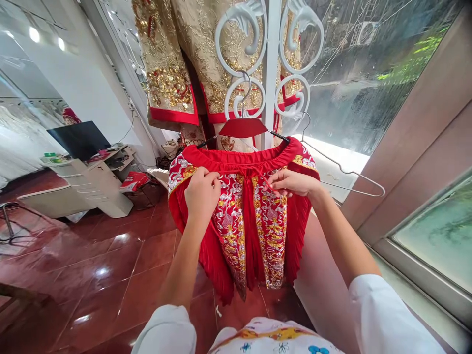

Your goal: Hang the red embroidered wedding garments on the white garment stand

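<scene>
A red embroidered skirt (pixel 254 216) with silver and gold patterns hangs in front of me from a red hanger (pixel 244 127). The hanger's hook catches on a white scrolled metal rack (pixel 273 59). Thin red drawstrings (pixel 254 170) cross in a loop or knot at the middle of the gathered waistband (pixel 239 157). At the left of the waist, my left hand (pixel 202 191) is closed, pinching one string end. My right hand (pixel 293 183) pinches the other string on the right side, its fingers pressed together in front of the embroidery.
Gold-and-cream embroidered garments (pixel 210 64) with red hems hang behind the rack. A bare wire hanger (pixel 344 169) hangs at the right beside the window (pixel 342 88). Left stands a desk (pixel 92 184) with a dark monitor (pixel 79 140). Red tiles (pixel 143 275) cover the floor.
</scene>
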A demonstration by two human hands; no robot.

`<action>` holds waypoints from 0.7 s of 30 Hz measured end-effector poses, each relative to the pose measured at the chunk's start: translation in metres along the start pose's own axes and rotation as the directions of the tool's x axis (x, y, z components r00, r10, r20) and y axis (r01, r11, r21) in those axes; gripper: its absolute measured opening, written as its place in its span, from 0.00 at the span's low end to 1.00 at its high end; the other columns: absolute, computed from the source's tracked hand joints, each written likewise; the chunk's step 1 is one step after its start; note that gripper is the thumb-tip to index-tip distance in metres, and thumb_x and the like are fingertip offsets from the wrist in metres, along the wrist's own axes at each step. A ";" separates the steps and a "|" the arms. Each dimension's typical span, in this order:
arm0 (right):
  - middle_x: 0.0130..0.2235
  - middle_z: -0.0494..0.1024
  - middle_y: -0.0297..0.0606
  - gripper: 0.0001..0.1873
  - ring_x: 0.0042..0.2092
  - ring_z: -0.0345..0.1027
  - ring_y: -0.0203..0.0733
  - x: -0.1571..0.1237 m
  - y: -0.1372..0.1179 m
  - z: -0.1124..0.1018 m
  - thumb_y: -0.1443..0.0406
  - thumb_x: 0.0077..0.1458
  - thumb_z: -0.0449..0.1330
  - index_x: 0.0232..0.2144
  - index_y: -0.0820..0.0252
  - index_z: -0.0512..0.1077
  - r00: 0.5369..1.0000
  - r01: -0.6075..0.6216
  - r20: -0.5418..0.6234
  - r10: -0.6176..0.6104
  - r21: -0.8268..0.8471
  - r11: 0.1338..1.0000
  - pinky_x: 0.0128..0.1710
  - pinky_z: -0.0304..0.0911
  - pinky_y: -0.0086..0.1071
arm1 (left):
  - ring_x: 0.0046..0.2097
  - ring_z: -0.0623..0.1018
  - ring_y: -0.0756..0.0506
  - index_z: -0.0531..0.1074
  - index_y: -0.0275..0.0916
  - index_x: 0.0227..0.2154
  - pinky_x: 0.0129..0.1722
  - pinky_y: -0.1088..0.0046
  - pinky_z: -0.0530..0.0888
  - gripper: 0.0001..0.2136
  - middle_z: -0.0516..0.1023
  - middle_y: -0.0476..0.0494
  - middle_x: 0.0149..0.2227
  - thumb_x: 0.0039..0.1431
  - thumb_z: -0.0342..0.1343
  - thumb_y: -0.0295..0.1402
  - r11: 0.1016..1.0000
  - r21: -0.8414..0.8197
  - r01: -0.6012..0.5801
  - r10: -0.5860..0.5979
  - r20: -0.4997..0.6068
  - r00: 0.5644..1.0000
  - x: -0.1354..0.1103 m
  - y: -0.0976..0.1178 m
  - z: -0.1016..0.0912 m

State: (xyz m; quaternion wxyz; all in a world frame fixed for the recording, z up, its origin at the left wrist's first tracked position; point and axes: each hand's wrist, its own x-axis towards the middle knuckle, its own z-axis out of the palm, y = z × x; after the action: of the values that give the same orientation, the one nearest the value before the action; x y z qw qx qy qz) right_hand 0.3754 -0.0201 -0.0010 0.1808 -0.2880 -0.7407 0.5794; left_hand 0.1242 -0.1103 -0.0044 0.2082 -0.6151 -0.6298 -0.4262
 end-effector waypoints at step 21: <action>0.32 0.72 0.40 0.17 0.32 0.64 0.37 0.041 0.005 0.041 0.66 0.59 0.47 0.44 0.59 0.73 0.540 0.340 -0.308 -0.783 -0.771 0.538 0.34 0.58 0.28 | 0.33 0.69 0.49 0.69 0.38 0.22 0.36 0.72 0.66 0.03 0.71 0.48 0.29 0.48 0.56 0.27 0.821 -0.571 -0.015 0.123 0.151 0.981 0.025 0.045 0.042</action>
State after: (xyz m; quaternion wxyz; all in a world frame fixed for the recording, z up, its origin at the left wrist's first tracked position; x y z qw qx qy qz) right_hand 0.3202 -0.0244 -0.0193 0.4971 -0.2300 -0.8341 0.0653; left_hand 0.1743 -0.0675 0.0043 -0.0267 -0.7076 -0.4682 -0.5285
